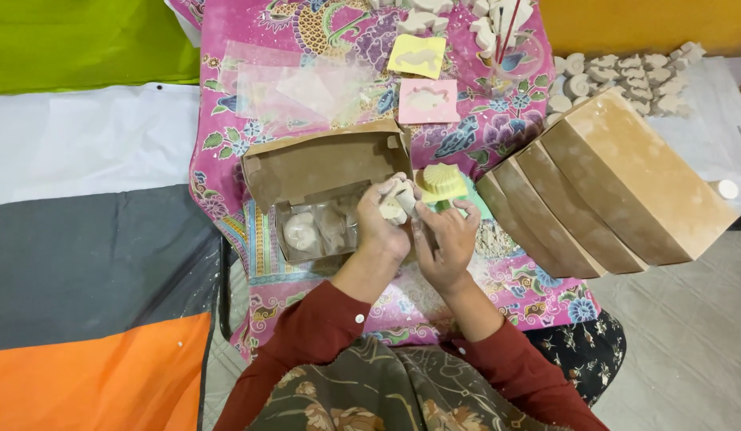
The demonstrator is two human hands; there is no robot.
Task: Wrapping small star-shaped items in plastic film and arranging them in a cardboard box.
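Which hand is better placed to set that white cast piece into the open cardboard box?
Probably the left hand: it already grips the white cast piece and sits right at the open cardboard box. The right hand is farther from the box, beside the yellow shell mould.

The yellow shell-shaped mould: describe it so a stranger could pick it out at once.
Start at the open brown cardboard box on the pink patterned cloth. Just right of it, above the right hand, sits the yellow shell-shaped mould. Unlike the flat yellow and pink squares farther up, it is domed and ribbed.

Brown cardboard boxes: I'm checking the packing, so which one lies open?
The brown cardboard box left of the hands, lid flipped back, white pieces inside; the stacked boxes at right are shut.
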